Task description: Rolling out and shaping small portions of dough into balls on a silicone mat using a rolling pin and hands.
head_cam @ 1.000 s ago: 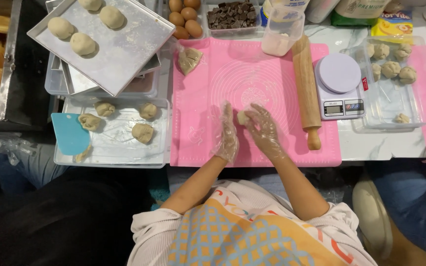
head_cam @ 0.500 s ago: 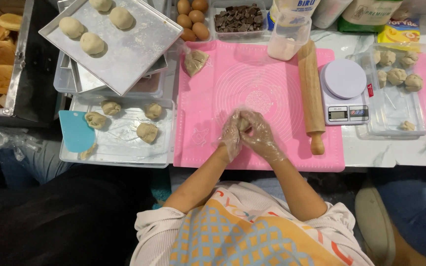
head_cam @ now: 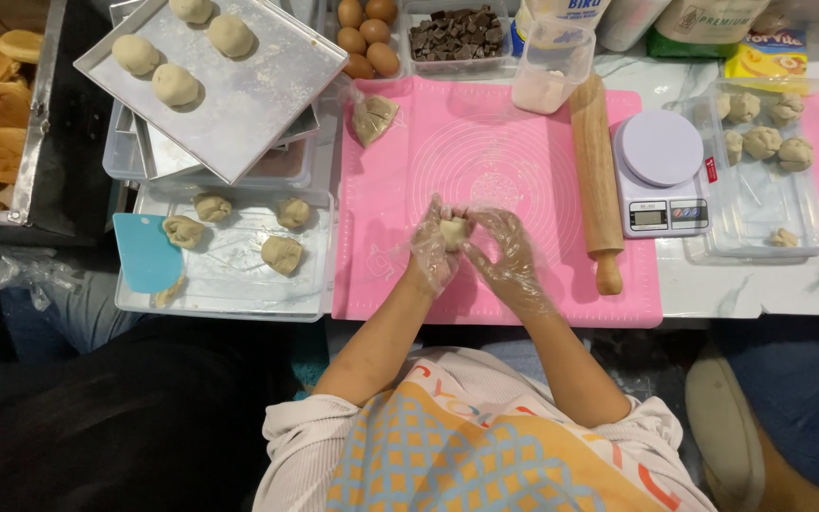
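1. While hovering over the pink silicone mat [head_cam: 485, 142], the gloved left hand [head_cam: 431, 248] and right hand [head_cam: 507, 254] closed together around a small dough piece [head_cam: 452, 230].
2. A wooden rolling pin [head_cam: 596, 175] lay just right of them.

Left hand [head_cam: 433, 248]: covered by a thin, clear, crinkled plastic glove.
Right hand [head_cam: 506, 256]: same loose transparent glove, bunched at the wrist.
Forearms: bare.
Sleeves: short, white, gathered at the edge.
Front: orange-yellow lattice print with blue, possibly an apron, ringed by curved orange and blue lettering.
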